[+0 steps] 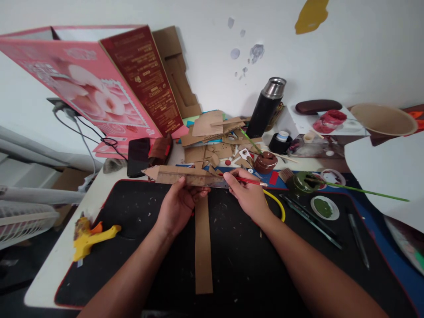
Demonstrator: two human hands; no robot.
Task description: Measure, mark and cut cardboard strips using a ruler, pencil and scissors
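Note:
My left hand (175, 207) is closed on a narrow cardboard piece (165, 172) with a pointed left end, its thumb resting on the near face. A clear ruler (195, 180) appears to lie along that face, under the thumb. In my right hand (247, 196) is a red pencil (245, 179), its tip end toward the right part of the cardboard; the exact tip is hard to make out. Below the hands a long cardboard strip (203, 251) lies on the black mat (159, 274), its far end hidden behind the held piece.
Cardboard scraps (208, 126) pile up at the back, beside a black thermos (266, 108). Paint jars (301, 182) with brushes stand on the right, near a green-paint lid (324, 207). A yellow glue gun (89, 238) and a phone (138, 157) are left.

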